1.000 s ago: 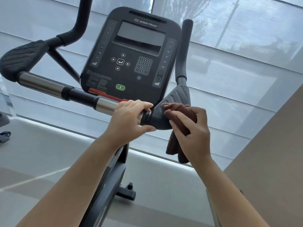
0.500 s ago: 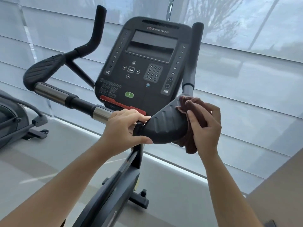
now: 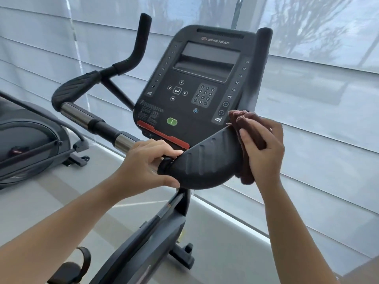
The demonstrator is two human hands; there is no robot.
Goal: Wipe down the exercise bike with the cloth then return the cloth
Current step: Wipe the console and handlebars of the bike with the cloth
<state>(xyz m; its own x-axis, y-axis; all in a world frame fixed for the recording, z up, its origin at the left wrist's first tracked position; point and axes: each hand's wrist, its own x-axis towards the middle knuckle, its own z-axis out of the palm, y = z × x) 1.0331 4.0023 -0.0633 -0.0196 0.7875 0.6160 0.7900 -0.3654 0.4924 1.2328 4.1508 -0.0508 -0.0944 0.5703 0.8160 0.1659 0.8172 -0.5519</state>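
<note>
1. Closest in, the exercise bike (image 3: 143, 232) frame and a pedal (image 3: 75, 261) sat low in view, with the cloth nowhere near them.
2. The left hand (image 3: 147, 162) hadn't budged. Its fingers were curled over the handlebar (image 3: 123, 142) right at the neck of the right arm pad (image 3: 207, 160), steadying things.
3. The real change was the right hand (image 3: 264, 148). Gripping the bunched brown cloth (image 3: 239, 118), it had slid from the pad's near end, round the outer side, up to the far end, and was pressed against it there.
4. So I'd guess that pad was about done. The upright grip (image 3: 260, 68) just above and the console (image 3: 190, 85) looked like the next bits.
5. Farther back were the window blinds (image 3: 317, 130) and another machine (image 3: 26, 140) off left. Returning the cloth was still a long way off, I reckon.
</note>
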